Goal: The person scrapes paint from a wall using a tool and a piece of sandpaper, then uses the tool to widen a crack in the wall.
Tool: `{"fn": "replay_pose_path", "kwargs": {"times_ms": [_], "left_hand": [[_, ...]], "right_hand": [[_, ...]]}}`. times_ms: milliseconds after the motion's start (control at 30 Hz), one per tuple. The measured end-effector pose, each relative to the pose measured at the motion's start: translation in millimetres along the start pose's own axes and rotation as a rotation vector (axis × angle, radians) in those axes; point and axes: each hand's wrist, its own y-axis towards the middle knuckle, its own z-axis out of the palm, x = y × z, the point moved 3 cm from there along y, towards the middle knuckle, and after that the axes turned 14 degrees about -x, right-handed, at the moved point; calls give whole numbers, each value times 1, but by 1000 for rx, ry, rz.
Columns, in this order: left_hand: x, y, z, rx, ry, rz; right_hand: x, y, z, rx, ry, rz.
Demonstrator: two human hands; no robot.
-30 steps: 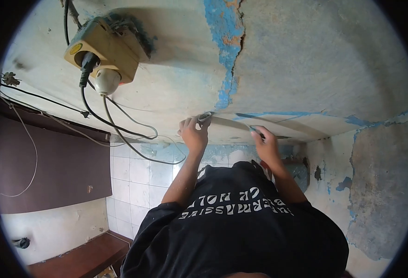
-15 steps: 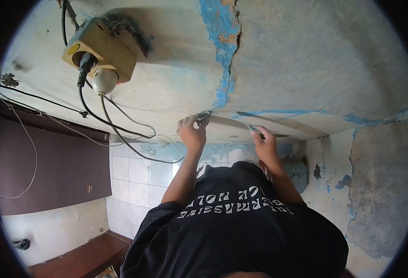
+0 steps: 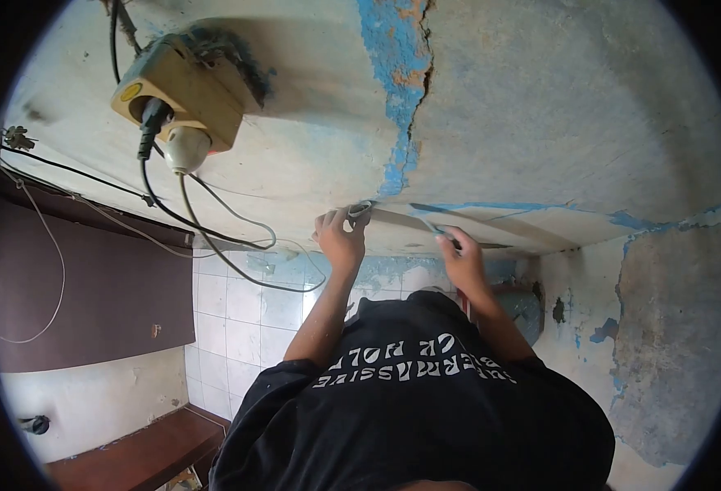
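Head view, near first: a black shirt [image 3: 414, 409] with white lettering fills six o'clock. Beyond it, the left hand [image 3: 340, 237] pinches a small metal ring [image 3: 360, 209] against the wall [image 3: 540, 106]. At its three o'clock, the right hand [image 3: 461, 260] grips a thin tool [image 3: 438, 231], fingers clamped. Farther, at ten o'clock, a yellowed socket box [image 3: 184, 90] trails black cables [image 3: 213, 237].
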Motion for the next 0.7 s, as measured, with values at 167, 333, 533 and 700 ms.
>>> {"fn": "replay_pose_path", "kwargs": {"times_ms": [167, 333, 533, 700], "left_hand": [[1, -3, -2, -3, 22, 1], [-7, -1, -4, -4, 3, -22], [-6, 0, -8, -30, 18, -35], [-6, -7, -3, -41, 15, -46]], "right_hand": [[-20, -3, -8, -35, 14, -16], [8, 7, 8, -2, -15, -62], [5, 4, -10, -6, 53, -28], [5, -5, -5, -55, -8, -54]]}}
